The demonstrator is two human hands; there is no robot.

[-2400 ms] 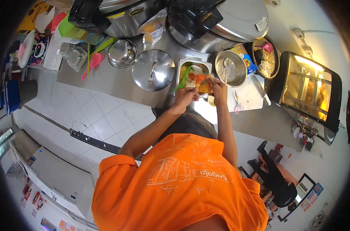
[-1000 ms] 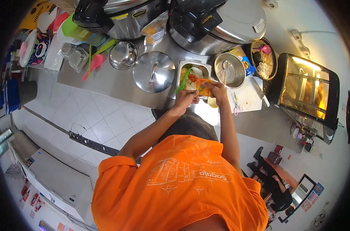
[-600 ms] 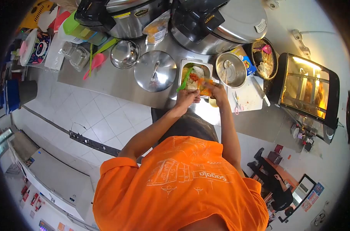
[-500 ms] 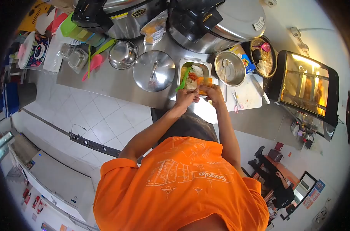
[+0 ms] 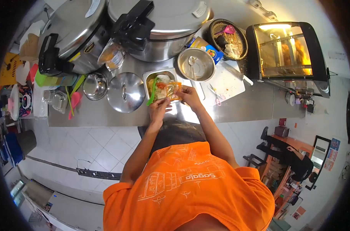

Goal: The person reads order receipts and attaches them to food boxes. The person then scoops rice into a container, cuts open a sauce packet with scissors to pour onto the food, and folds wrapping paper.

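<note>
A small orange-edged clear packet [image 5: 172,91] is held over a rectangular metal food pan [image 5: 147,74]. My right hand [image 5: 189,96] pinches the packet's right side. Against its lower left corner, the fingers of my left hand [image 5: 159,110] are closed. What the packet contains is too small to make out. White rice [image 5: 164,78] and some red food lie in the pan, partly covered by the packet and my fingers. A bright green spoon [image 5: 153,91] leans along the pan's left side, its handle sticking out over the near edge.
Left of the pan lie a round metal lid [image 5: 125,92] and a metal bowl [image 5: 95,86]. To the right are a steel bowl with a spoon [image 5: 192,66], a white cutting board [image 5: 231,85], scissors [image 5: 217,97] and a knife [image 5: 236,73]. Large cookers [image 5: 159,42] stand behind.
The view has shifted, so the counter appears farther left and lower. The packet, held in both hands, now shows more of its clear face over the pan.
</note>
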